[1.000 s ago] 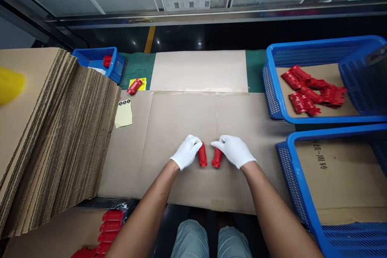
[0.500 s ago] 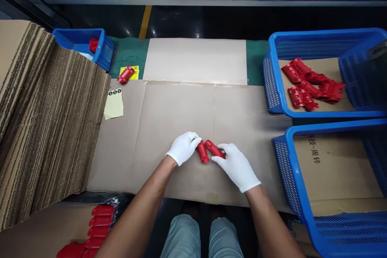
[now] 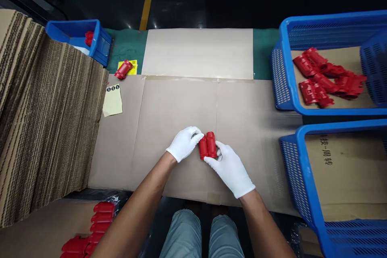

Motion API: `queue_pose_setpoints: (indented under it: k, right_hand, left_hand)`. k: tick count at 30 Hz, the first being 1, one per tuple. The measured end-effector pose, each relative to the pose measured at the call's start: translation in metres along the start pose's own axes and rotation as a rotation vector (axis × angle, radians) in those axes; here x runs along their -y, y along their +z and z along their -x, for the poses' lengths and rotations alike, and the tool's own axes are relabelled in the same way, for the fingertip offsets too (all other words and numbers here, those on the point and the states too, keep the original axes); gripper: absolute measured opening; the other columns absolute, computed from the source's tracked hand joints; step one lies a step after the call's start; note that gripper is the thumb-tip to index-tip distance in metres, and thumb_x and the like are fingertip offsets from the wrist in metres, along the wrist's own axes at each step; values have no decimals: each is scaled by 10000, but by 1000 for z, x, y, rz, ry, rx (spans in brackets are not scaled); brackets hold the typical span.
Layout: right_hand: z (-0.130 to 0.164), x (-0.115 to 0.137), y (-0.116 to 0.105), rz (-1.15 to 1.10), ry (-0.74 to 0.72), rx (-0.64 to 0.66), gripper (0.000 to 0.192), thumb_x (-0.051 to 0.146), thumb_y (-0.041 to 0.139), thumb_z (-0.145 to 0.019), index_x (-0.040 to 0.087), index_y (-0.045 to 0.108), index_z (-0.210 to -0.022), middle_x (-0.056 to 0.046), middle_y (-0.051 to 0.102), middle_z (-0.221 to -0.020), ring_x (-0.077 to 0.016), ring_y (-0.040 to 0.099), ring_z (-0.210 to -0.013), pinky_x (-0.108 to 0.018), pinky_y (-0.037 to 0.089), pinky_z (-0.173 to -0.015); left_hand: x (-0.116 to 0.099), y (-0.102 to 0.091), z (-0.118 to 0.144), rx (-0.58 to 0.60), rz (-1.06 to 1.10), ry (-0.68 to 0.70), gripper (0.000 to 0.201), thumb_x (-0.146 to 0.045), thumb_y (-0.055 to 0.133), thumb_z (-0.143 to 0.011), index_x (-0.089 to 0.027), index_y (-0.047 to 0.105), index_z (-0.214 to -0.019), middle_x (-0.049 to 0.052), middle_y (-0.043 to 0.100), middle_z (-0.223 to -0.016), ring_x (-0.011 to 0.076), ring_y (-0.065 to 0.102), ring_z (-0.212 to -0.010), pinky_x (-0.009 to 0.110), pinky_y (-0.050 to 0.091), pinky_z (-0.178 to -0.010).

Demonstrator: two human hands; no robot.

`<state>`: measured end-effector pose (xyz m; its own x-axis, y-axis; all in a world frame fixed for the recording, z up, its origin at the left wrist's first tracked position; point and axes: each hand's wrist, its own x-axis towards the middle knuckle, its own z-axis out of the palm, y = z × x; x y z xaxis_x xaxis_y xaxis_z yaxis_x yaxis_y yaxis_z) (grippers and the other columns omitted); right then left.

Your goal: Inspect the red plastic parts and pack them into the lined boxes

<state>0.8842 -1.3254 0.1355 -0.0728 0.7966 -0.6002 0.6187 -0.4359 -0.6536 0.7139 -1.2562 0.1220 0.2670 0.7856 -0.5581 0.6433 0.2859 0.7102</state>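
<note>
Both my hands wear white gloves over a flat cardboard sheet. My left hand grips a small red plastic part by its left side. My right hand holds a second red plastic part from below and to the right. The two parts stand side by side and touch each other, roughly parallel, just above the cardboard.
Two blue baskets are on the right: the far basket holds several red parts, the near basket has a cardboard liner. A stack of corrugated sheets fills the left. A small blue bin, a loose red part and more red parts lie around.
My right hand has swung its red part from a slant to upright and pressed it against the part in my left hand. The two parts were apart one second ago.
</note>
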Motion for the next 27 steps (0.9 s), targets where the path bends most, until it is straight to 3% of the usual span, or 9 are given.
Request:
queue_pose_setpoints:
  k: [3, 7, 12, 15, 17, 19, 22, 24, 27]
  right_hand:
    - [0, -1, -4, -25, 20, 27, 528, 325, 725, -720, 202, 579, -1212, -21, 601, -903, -192, 571, -808, -325, 458, -775]
    - [-7, -3, -7, 10, 79, 71, 891, 304, 759, -671, 170, 354, -1453, -21, 585, -916, -200, 579, -819, -329, 460, -777]
    - [-10, 0, -7, 150, 30, 136, 990, 182, 700, -691, 291, 185, -1530, -40, 581, -1003, -211, 592, -845, -316, 450, -750]
    - [16, 11, -28, 165, 50, 82, 991, 192, 712, -690, 252, 193, -1533, -40, 603, -965, -201, 602, -782, -307, 468, -718]
    - [34, 21, -60, 126, 4, -11, 856, 267, 708, -736, 230, 311, -1493, -28, 617, -924, -178, 600, -723, -302, 487, -705]
    - [38, 29, -107, 137, -75, -209, 567, 358, 638, -826, 208, 501, -1355, -32, 631, -894, -174, 609, -730, -306, 503, -741]
    - [3, 28, -198, 380, -9, -559, 329, 345, 514, -908, 164, 607, -1167, -95, 659, -1010, -210, 635, -914, -330, 477, -889]
    - [-40, 16, -251, 600, 287, -483, 370, 379, 469, -926, 149, 592, -1189, -154, 626, -1185, -254, 602, -1101, -357, 460, -939]
    - [-97, -9, -295, 617, 460, -357, 540, 398, 726, -733, 87, 612, -1159, -230, 645, -1160, -359, 619, -1091, -442, 491, -886]
  left_hand:
    - [2, 0, 3, -14, 37, -12, 211, -380, 462, -857, -214, 557, -766, -11, 621, -749, 157, 541, -687, 274, 416, -674]
    - [7, 0, 4, -37, 86, -53, 258, -404, 419, -891, -209, 569, -814, -29, 578, -676, 136, 493, -599, 259, 400, -617]
    - [11, -1, 4, -51, 142, -76, 274, -420, 439, -883, -205, 589, -805, -39, 562, -666, 113, 458, -545, 238, 396, -574]
    - [6, -2, 7, -68, 163, -52, 303, -448, 451, -873, -198, 574, -754, -46, 539, -616, 103, 431, -486, 239, 384, -534]
    - [2, -4, 9, -85, 179, -40, 330, -466, 456, -864, -197, 545, -697, -62, 473, -521, 103, 401, -434, 243, 359, -495]
    - [-1, -5, 7, -114, 242, -76, 348, -495, 478, -838, -193, 543, -677, -66, 457, -499, 98, 393, -407, 242, 349, -471]
    - [-5, -4, 5, -137, 374, -160, 387, -557, 531, -775, -175, 589, -756, -50, 519, -568, 81, 377, -389, 231, 315, -420]
    - [-9, -3, 4, -158, 419, -200, 439, -603, 554, -737, -166, 597, -764, -49, 514, -565, 72, 351, -380, 220, 278, -391]
    - [-16, -1, 5, -231, 449, -262, 481, -637, 578, -698, -159, 604, -748, -53, 495, -542, 70, 341, -374, 211, 267, -369]
